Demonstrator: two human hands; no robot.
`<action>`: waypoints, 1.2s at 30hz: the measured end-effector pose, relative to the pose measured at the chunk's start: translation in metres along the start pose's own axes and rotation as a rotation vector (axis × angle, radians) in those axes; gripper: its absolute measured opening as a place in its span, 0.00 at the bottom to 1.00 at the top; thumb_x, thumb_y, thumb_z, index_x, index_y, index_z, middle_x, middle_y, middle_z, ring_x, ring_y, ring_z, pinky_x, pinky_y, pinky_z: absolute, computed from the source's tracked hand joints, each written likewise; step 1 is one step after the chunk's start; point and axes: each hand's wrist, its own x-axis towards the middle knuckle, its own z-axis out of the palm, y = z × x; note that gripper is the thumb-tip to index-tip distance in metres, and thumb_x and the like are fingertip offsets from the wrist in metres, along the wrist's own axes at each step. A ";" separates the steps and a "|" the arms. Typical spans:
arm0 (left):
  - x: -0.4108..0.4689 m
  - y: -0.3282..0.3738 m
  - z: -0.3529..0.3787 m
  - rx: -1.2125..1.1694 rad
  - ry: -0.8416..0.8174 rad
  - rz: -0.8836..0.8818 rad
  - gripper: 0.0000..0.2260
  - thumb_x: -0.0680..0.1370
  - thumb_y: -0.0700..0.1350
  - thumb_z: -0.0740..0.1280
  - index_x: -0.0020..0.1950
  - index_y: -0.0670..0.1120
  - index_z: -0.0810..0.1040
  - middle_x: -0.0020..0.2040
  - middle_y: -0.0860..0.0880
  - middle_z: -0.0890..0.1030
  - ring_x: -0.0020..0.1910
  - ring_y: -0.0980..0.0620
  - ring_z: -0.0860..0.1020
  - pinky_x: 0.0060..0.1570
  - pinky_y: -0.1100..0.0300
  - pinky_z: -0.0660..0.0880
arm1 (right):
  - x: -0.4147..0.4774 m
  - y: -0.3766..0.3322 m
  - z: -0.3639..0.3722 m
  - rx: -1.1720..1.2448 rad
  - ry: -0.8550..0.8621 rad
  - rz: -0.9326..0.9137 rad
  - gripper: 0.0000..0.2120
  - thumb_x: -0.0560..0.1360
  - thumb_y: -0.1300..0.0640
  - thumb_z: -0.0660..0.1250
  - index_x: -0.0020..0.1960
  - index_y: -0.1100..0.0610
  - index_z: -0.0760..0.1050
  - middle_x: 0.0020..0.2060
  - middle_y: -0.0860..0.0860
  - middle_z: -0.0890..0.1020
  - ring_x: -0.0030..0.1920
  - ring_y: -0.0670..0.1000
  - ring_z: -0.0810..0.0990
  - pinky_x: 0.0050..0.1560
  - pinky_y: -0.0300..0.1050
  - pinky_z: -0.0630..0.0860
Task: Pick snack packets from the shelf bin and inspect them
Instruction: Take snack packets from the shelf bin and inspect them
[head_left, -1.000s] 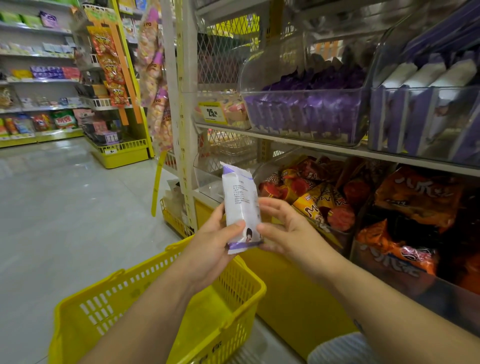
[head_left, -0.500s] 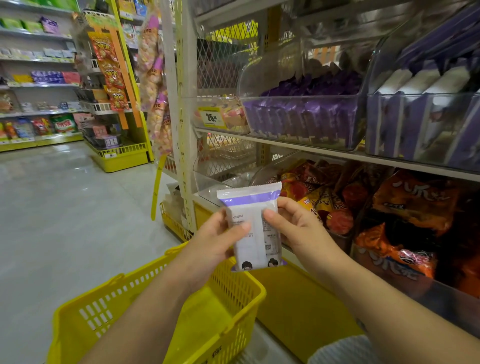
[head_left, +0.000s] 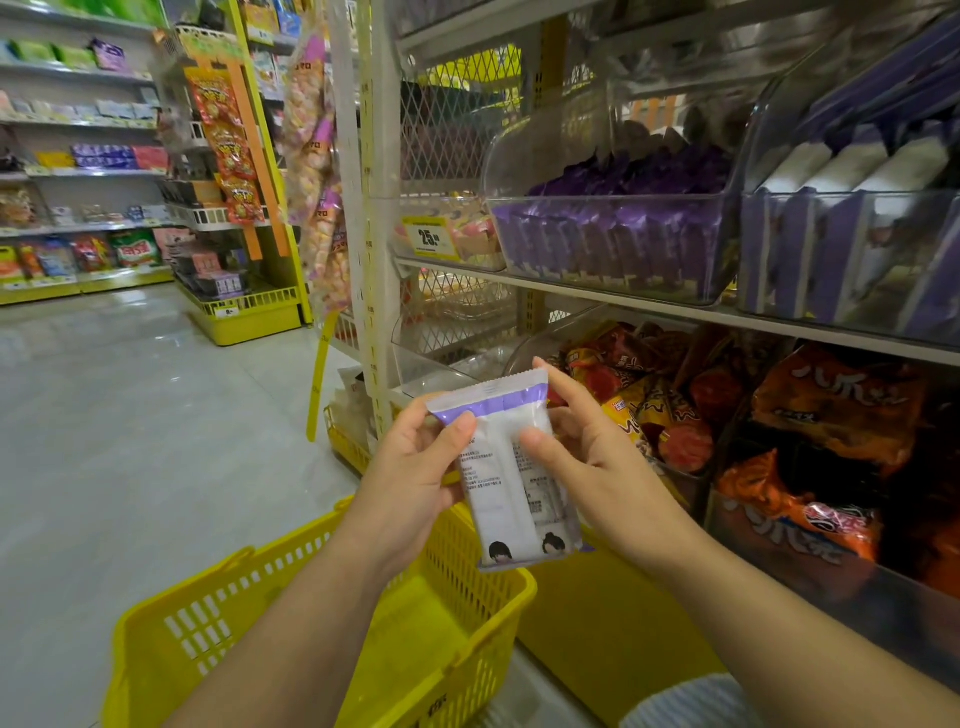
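Both hands grasp one snack packet (head_left: 511, 467), white with a purple band near its top seal, held upright in front of the shelf unit and above the right end of a yellow shopping basket (head_left: 332, 639). The left hand (head_left: 410, 478) grips the packet's left edge, thumb pressed on the printed face just under the purple band. The right hand (head_left: 597, 462) grips the right edge, thumb on the face and index finger reaching up to the top right corner. Small text runs down the face, and two little cartoon heads sit at its bottom edge.

On the upper shelf (head_left: 649, 304), a clear bin (head_left: 613, 244) holds dark purple packets, and just to its right another clear bin (head_left: 852, 249) holds white-and-purple packets standing on edge. A yellow price tag (head_left: 430, 238) reading 25 sits at the shelf's left end. Below that shelf, bins hold red and yellow snack bags (head_left: 654, 400) just behind the right hand, with orange bags (head_left: 831, 405) further right. The basket hangs low beside the yellow base of the unit; I cannot tell how it is carried. A striped sleeve (head_left: 680, 701) shows at the bottom edge.
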 end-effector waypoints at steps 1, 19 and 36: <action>0.001 0.002 0.000 -0.009 0.016 -0.007 0.13 0.72 0.46 0.68 0.55 0.47 0.78 0.52 0.48 0.85 0.50 0.49 0.83 0.43 0.51 0.81 | 0.000 -0.001 -0.003 0.047 -0.031 0.081 0.26 0.75 0.47 0.64 0.71 0.38 0.62 0.54 0.44 0.83 0.55 0.44 0.82 0.51 0.40 0.79; -0.001 0.004 -0.016 -0.028 -0.231 -0.523 0.22 0.74 0.42 0.68 0.68 0.49 0.72 0.58 0.44 0.83 0.56 0.45 0.82 0.41 0.54 0.82 | 0.004 0.007 -0.016 0.509 -0.060 0.649 0.17 0.78 0.54 0.63 0.63 0.63 0.72 0.52 0.58 0.85 0.46 0.52 0.85 0.46 0.49 0.83; -0.004 -0.005 -0.003 0.315 -0.233 -0.164 0.20 0.80 0.46 0.63 0.72 0.53 0.68 0.61 0.53 0.81 0.61 0.52 0.79 0.61 0.51 0.76 | -0.002 0.000 -0.014 0.107 -0.247 0.222 0.27 0.74 0.68 0.69 0.68 0.47 0.71 0.60 0.49 0.81 0.60 0.49 0.80 0.59 0.46 0.78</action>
